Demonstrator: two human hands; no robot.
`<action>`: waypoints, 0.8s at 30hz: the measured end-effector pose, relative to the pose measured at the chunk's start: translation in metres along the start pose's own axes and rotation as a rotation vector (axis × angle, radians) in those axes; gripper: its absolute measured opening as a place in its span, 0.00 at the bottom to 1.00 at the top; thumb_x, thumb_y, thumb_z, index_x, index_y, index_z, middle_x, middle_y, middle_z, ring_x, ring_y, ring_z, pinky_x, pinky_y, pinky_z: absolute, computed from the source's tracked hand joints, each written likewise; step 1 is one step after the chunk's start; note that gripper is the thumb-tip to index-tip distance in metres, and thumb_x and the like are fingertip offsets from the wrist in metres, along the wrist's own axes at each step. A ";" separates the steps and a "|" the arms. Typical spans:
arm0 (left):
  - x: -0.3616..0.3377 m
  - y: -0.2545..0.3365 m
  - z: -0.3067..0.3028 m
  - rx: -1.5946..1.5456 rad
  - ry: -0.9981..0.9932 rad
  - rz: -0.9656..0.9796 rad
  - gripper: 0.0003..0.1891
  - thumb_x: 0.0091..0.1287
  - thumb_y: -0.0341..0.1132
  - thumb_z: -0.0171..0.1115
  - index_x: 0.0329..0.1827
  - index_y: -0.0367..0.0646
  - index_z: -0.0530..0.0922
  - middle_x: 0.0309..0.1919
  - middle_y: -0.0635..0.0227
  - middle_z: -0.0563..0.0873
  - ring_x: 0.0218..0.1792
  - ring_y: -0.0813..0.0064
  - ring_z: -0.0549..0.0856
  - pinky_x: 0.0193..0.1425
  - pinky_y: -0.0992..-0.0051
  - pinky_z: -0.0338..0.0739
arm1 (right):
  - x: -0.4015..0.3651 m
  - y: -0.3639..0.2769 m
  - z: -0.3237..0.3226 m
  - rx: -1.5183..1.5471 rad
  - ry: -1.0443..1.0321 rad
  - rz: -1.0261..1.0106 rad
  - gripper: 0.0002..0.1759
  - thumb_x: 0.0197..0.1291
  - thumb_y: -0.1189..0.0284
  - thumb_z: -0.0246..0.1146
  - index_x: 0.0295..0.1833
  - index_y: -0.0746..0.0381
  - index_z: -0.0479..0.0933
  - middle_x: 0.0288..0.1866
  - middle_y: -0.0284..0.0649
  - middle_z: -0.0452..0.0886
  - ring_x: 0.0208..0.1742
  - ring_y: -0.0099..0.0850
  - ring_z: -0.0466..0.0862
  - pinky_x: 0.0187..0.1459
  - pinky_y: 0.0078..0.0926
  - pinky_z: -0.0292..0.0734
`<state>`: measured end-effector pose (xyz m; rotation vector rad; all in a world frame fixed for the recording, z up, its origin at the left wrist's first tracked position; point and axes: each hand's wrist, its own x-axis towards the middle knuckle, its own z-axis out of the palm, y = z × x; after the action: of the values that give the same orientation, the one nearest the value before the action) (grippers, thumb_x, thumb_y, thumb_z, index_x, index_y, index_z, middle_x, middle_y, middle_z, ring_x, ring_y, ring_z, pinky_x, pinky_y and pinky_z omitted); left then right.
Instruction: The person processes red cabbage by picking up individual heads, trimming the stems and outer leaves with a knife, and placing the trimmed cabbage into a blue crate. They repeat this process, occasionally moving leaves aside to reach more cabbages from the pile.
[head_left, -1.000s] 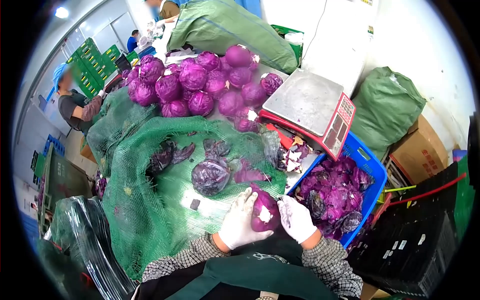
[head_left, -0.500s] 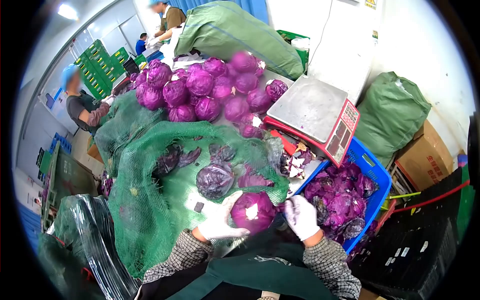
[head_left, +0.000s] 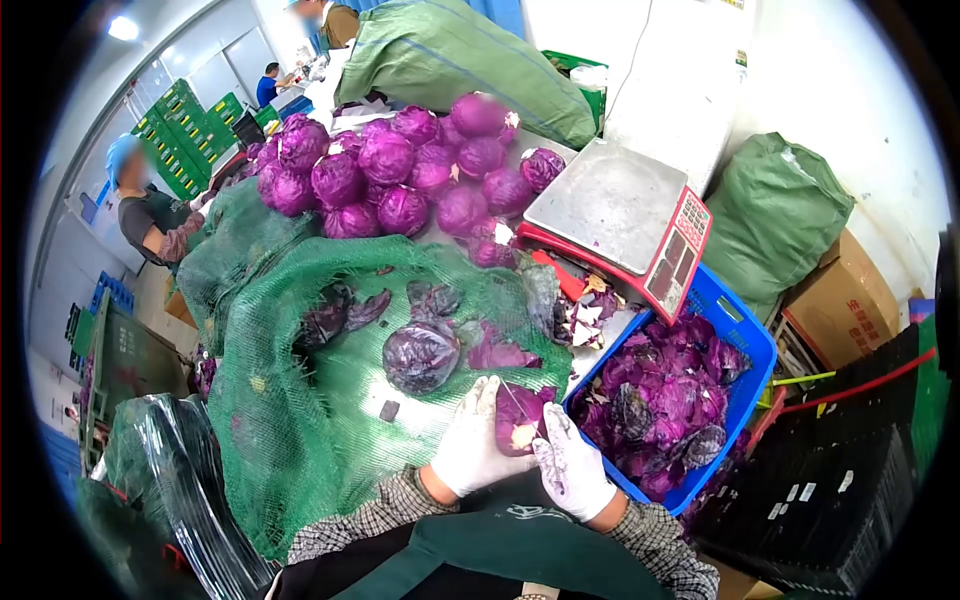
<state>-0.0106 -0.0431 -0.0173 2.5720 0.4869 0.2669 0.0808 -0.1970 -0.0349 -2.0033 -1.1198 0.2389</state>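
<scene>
A red cabbage [head_left: 515,418] is held close in front of my apron, with its pale cut stem facing down toward me. My left hand [head_left: 474,440], in a white glove, grips it from the left. Against its right side lies my gloved right hand [head_left: 573,466], fingers pressed on the outer leaves; part of its grip is hidden. Just beyond, a darker red cabbage [head_left: 421,356] rests on a green mesh sack [head_left: 300,420] among loose leaves [head_left: 500,350].
Red cabbages [head_left: 385,160] are piled at the back, beside a red-framed scale [head_left: 615,210]. A blue crate [head_left: 745,345] of stripped leaves stands at my right. Black crates [head_left: 810,500] are farther right. A co-worker [head_left: 150,205] stands at the left.
The cabbage has been turned, its stem now lower and facing me. My right hand has moved from beside the blue crate onto the cabbage. The view has shifted slightly.
</scene>
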 end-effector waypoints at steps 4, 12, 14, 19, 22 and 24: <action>0.002 -0.001 0.005 0.035 0.029 0.020 0.60 0.40 0.57 0.79 0.69 0.23 0.58 0.64 0.33 0.67 0.66 0.40 0.69 0.71 0.55 0.64 | -0.001 -0.002 0.002 -0.077 -0.025 0.037 0.26 0.65 0.72 0.58 0.66 0.73 0.67 0.62 0.62 0.72 0.52 0.51 0.83 0.48 0.37 0.82; 0.007 0.004 0.012 0.056 0.075 0.017 0.60 0.39 0.57 0.79 0.68 0.24 0.59 0.63 0.35 0.69 0.64 0.40 0.70 0.69 0.54 0.66 | 0.027 0.059 0.017 -0.162 -0.058 -0.122 0.13 0.64 0.75 0.57 0.51 0.69 0.77 0.44 0.47 0.83 0.41 0.37 0.84 0.40 0.27 0.81; 0.001 0.005 0.010 0.040 0.083 0.017 0.60 0.39 0.57 0.79 0.69 0.25 0.58 0.62 0.35 0.69 0.64 0.40 0.70 0.69 0.54 0.66 | 0.035 0.045 -0.003 -0.259 0.084 -0.158 0.09 0.64 0.77 0.57 0.45 0.69 0.79 0.40 0.47 0.83 0.42 0.39 0.84 0.43 0.29 0.81; -0.042 -0.046 -0.005 -0.309 -0.003 0.027 0.61 0.41 0.48 0.83 0.74 0.32 0.52 0.68 0.44 0.63 0.69 0.51 0.67 0.74 0.59 0.62 | 0.020 0.117 0.021 0.406 0.163 0.032 0.10 0.65 0.80 0.52 0.47 0.67 0.78 0.35 0.37 0.83 0.34 0.26 0.83 0.34 0.22 0.79; -0.053 -0.059 0.001 -0.959 0.043 -0.122 0.60 0.41 0.41 0.84 0.75 0.36 0.51 0.67 0.53 0.66 0.69 0.59 0.68 0.73 0.61 0.63 | 0.000 0.159 -0.026 1.330 0.512 0.639 0.08 0.71 0.74 0.51 0.36 0.55 0.69 0.20 0.25 0.64 0.18 0.14 0.68 0.19 0.11 0.65; -0.053 -0.056 0.001 -0.998 0.061 -0.153 0.59 0.42 0.35 0.83 0.75 0.38 0.50 0.66 0.57 0.67 0.68 0.64 0.69 0.72 0.62 0.64 | -0.015 0.157 -0.061 0.294 0.542 0.493 0.10 0.71 0.68 0.56 0.46 0.65 0.73 0.21 0.30 0.74 0.20 0.20 0.75 0.24 0.18 0.73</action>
<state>-0.0747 -0.0186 -0.0520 1.5541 0.4199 0.4063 0.2015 -0.2862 -0.1123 -1.8834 -0.2307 0.0903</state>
